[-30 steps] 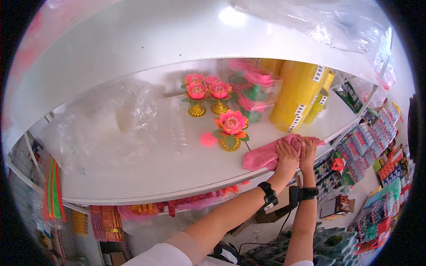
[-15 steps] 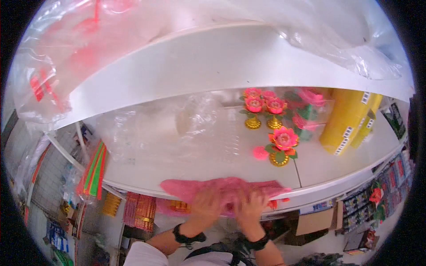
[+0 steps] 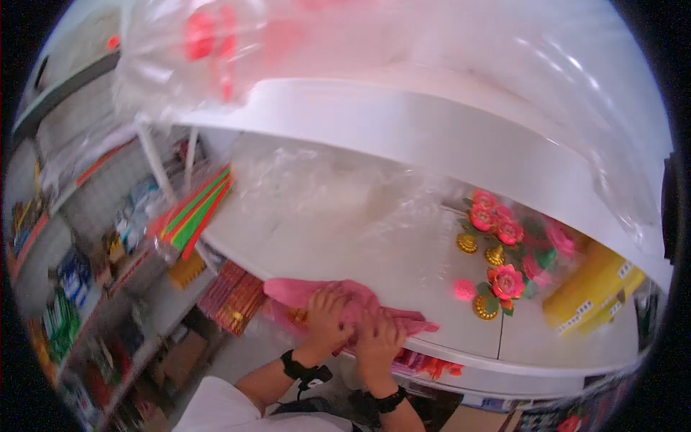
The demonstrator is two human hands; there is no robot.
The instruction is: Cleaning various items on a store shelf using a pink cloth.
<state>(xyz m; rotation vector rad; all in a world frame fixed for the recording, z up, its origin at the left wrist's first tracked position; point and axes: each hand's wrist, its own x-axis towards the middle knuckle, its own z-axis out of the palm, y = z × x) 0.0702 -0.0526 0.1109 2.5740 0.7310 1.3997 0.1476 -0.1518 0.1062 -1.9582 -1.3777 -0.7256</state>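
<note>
A crumpled pink cloth [image 3: 360, 295] lies along the front edge of the white shelf [image 3: 461, 327]. Both hands are on it, close together. My left hand [image 3: 327, 320] has its fingers curled over the middle of the cloth. Just to the right, my right hand [image 3: 377, 342] grips it with bent fingers; the thumbs are hard to make out. One end of the cloth lies up on the shelf to the left, the other trails right along the edge. Further right stand a pink lotus-flower ornament [image 3: 505, 282] on a gold base and a small pink ball [image 3: 464, 289].
More lotus ornaments [image 3: 497, 223] stand behind, beside a yellow cylinder [image 3: 590, 288]. Clear plastic wrap [image 3: 324, 187] covers the shelf's back left. Green and orange strips [image 3: 194, 219] hang at the left end. An upper shelf board [image 3: 403, 122] crosses above; stocked racks [image 3: 101, 266] stand left.
The view has swung left and tilted, so the shelf sits slanted and further right. Both hands remain on the cloth, which is more bunched, its left part folded up onto the shelf.
</note>
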